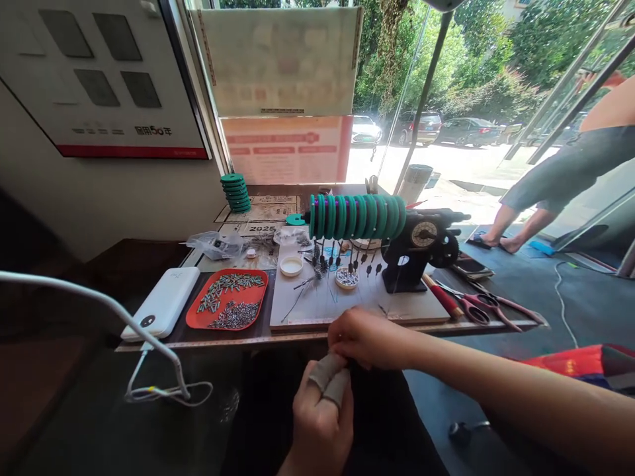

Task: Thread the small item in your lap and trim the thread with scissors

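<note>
My left hand [325,406], with grey wraps on two of its fingers, is closed in front of the table edge, above my lap. Fingertip to fingertip with it, my right hand [362,337] is closed in a pinch. Whatever lies between the fingers is too small or hidden to name. Just beyond the hands stands a dark metal stand [404,271] with a row of green discs [357,217] on its shaft. Thin lines with small dark weights [350,268] hang from the discs over a white board [307,314]. A small white dish [346,278] of tiny pieces sits below them.
Left of the board are an orange tray [191,317] with two piles of small metal parts and a white power bank [166,301] with a cable. Scissors [476,311] and pliers [516,311] lie at right. Green discs [235,193] are stacked behind. Outside, a person [560,178] stands.
</note>
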`<state>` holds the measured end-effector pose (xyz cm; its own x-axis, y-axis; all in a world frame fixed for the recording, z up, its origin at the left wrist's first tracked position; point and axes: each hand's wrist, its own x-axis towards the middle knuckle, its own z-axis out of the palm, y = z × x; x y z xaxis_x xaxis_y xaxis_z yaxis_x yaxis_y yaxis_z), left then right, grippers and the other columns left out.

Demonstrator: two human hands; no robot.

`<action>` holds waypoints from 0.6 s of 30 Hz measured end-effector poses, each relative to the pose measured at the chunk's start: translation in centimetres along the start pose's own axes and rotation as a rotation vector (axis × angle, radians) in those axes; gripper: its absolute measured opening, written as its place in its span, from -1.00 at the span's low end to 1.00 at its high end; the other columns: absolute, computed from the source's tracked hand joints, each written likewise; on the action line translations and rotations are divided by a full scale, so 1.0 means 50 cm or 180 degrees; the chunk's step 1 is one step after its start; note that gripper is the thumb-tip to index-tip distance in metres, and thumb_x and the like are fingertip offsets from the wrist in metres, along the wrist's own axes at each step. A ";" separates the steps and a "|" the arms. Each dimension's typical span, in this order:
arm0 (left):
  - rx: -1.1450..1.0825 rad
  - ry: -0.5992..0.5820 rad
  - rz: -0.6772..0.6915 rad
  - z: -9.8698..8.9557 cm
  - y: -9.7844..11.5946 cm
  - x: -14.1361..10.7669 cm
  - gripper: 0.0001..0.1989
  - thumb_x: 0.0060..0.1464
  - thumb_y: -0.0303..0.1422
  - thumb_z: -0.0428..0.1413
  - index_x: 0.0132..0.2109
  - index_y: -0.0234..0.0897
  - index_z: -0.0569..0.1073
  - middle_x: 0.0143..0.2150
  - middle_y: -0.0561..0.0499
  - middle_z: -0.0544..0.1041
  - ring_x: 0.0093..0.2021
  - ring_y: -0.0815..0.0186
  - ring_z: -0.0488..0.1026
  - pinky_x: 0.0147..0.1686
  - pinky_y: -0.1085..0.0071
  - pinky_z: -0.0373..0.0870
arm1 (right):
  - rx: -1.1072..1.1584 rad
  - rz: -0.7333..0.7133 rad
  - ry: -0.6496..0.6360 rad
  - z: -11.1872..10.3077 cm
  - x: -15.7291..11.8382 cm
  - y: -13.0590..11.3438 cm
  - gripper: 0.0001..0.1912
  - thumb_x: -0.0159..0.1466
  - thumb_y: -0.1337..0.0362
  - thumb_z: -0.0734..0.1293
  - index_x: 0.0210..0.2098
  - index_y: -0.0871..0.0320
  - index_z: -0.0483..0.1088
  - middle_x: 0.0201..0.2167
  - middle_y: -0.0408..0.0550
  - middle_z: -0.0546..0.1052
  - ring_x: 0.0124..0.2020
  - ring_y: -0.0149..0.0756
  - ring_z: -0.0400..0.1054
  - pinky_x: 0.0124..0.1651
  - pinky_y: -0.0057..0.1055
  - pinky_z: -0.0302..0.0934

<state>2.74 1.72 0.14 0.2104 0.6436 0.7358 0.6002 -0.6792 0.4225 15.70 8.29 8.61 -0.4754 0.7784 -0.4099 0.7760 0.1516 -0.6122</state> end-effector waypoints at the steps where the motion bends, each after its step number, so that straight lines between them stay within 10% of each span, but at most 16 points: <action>1: -0.0087 0.0021 -0.0003 0.000 0.000 0.000 -0.78 -0.07 -0.66 0.04 -0.26 -0.38 0.46 -0.28 -0.14 0.51 -0.24 0.27 0.42 -0.15 0.41 0.30 | 0.0000 0.0027 -0.0029 -0.003 0.002 -0.002 -0.76 0.02 0.31 0.14 -0.48 0.26 0.40 -0.79 -0.25 0.24 -0.76 -0.79 0.02 -0.59 -0.79 -0.11; 4: -0.0580 -0.0064 -0.0366 0.000 0.002 0.001 -0.82 -0.02 -0.63 0.00 -0.31 -0.36 0.45 -0.33 -0.10 0.49 -0.30 0.31 0.41 -0.27 0.44 0.33 | -0.0035 0.0085 0.0176 -0.007 -0.010 -0.009 -0.77 0.03 0.27 0.16 -0.48 0.26 0.41 -0.68 -0.20 0.35 -0.67 -0.84 0.00 -0.52 -0.81 -0.19; 7: -0.1312 -0.0546 -0.1610 -0.001 0.007 0.002 -0.88 0.02 -0.49 0.00 -0.40 -0.35 0.43 -0.36 -0.08 0.47 -0.34 0.30 0.41 -0.35 0.46 0.33 | 0.0035 0.0169 0.1097 0.016 -0.050 -0.003 -0.68 0.12 0.16 0.09 -0.36 0.20 0.38 -0.36 -0.14 0.43 -0.51 -0.86 0.02 -0.41 -0.82 -0.22; 10: -0.2063 -0.0857 -0.2862 0.000 0.014 0.006 -0.87 -0.04 -0.37 0.08 -0.38 -0.38 0.43 -0.40 -0.07 0.47 -0.35 0.28 0.39 -0.34 0.44 0.31 | 0.0898 0.0559 0.1824 0.079 -0.089 0.027 -0.66 0.11 0.08 0.09 -0.41 0.24 0.30 -0.47 -0.16 0.35 -0.51 -0.84 0.03 -0.43 -0.83 -0.17; 18: -0.2660 -0.0956 -0.3554 -0.003 0.022 0.023 -0.86 -0.20 -0.41 0.20 -0.44 -0.41 0.46 -0.50 -0.01 0.42 -0.46 0.36 0.31 -0.45 0.50 0.22 | 0.4487 0.0365 0.0243 0.239 -0.052 0.072 -0.62 0.01 0.24 0.18 -0.18 0.14 0.05 -0.48 -0.29 0.28 -0.72 -0.78 0.14 -0.59 -0.74 0.07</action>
<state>3.51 1.67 1.51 0.1541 0.9479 -0.2787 -0.0443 0.2884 0.9565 14.79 -0.48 -0.62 -0.3804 0.7822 -0.4934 -0.2715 -0.6045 -0.7489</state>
